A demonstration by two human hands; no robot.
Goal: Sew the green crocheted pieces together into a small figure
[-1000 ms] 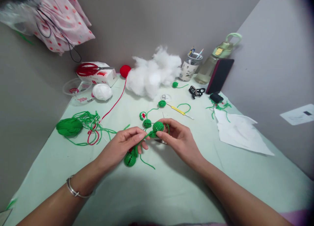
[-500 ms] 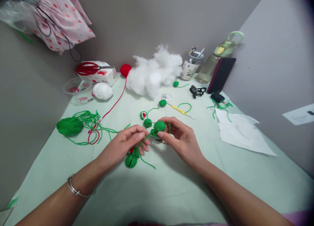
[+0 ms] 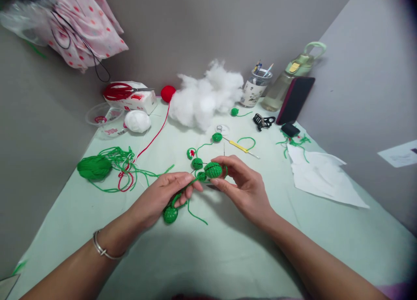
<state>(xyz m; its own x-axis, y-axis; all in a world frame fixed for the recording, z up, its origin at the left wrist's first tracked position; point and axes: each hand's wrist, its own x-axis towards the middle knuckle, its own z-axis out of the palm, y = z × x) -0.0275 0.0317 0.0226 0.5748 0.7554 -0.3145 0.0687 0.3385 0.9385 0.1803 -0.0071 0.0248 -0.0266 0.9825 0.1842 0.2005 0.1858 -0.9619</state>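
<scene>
While a yellow-handled crochet hook is lying on the surface, the right hand is grasping a green crocheted ball between thumb and fingers, nearer the person than the hook and to its left. Farther left of the hook, the left hand is pinching a green cord, probably so that the work is staying steady between both hands. Well nearer than the hook, a second green ball is hanging or resting; I can't tell which. White stuffing is sitting beyond the hook, perhaps for keeping the front free. The held ball is looking plump and tightly stitched, a dark line is crossing its upper side, and a smaller green piece is showing at its left edge.
</scene>
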